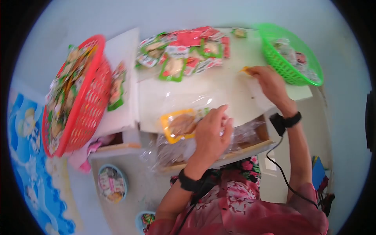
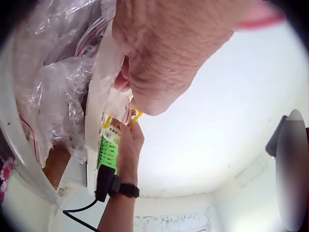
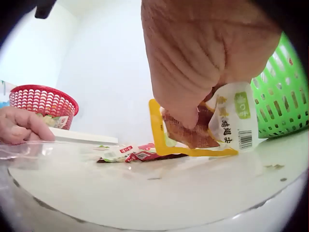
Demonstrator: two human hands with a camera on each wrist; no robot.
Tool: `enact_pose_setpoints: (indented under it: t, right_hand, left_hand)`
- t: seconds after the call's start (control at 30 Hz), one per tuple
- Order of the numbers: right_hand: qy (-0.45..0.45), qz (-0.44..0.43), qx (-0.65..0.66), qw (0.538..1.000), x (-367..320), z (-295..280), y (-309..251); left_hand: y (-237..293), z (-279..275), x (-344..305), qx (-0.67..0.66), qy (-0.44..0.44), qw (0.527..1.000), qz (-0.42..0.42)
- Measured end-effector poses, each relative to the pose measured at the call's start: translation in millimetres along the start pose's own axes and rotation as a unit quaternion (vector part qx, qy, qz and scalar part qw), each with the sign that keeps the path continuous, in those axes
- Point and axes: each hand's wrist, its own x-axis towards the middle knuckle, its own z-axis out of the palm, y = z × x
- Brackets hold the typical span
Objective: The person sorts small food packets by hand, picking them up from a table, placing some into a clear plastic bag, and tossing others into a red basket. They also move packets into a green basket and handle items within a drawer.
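Note:
My right hand [image 1: 270,86] pinches a yellow-edged packet of brown food at the table's right side; in the right wrist view the packet [image 3: 234,118] hangs upright under the hand [image 3: 207,53], its white printed end facing the green basket. My left hand [image 1: 213,135] is at the table's front edge, fingers bent at the clear plastic bag [image 1: 188,102]; its fingertips are partly hidden. Beside that hand another yellow-edged packet [image 1: 180,124] lies flat, apparently inside the bag. In the left wrist view my left hand [image 2: 169,53] covers much of the bag.
A pile of red and green packets [image 1: 188,51] lies at the back. The full red basket [image 1: 92,98] leans at the left, with one packet [image 1: 116,88] beside it. A green basket [image 1: 282,62] stands at the right. Clear bags [image 1: 172,150] fill the open drawer.

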Motion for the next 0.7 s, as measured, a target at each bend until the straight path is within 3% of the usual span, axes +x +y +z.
enact_pose_setpoints:
  t: [0.07, 0.17, 0.27, 0.3, 0.4, 0.47, 0.57, 0.67, 0.7]
  right_hand:
    - [0.025, 0.064, 0.027, 0.997, -7, -5, -13]
    - [0.04, 0.146, 0.193, 0.969, -22, -17, -33]
    - [-0.005, 0.189, 0.435, 0.88, -44, -35, -66]
    - [-0.019, 0.197, 0.453, 0.869, -55, -40, -72]
    - [-0.054, 0.229, 0.529, 0.815, -84, -53, -82]
    - [-0.128, 0.28, 0.557, 0.772, -96, -66, -91]
    - [-0.196, 0.171, 0.457, 0.851, -105, -66, -89]
    - [-0.176, 0.167, 0.464, 0.852, -104, -62, -91]
    - [-0.159, 0.216, 0.493, 0.828, -106, -57, -92]
  left_hand:
    - [5, -4, -1, -0.032, 0.025, 0.999, -0.01]
    - [14, -5, 3, -0.031, 0.068, 0.997, 0.032]
    - [32, -5, 5, -0.033, 0.107, 0.989, 0.093]
    - [37, -3, 5, -0.062, 0.126, 0.986, 0.093]
    - [58, -13, 3, -0.142, 0.105, 0.984, -0.006]
    - [60, -15, -1, -0.19, 0.027, 0.98, -0.058]
    - [56, -11, -10, -0.198, -0.05, 0.977, -0.063]
    - [49, -3, -18, -0.238, -0.044, 0.967, -0.081]
    - [47, 0, -21, -0.263, -0.028, 0.958, -0.107]
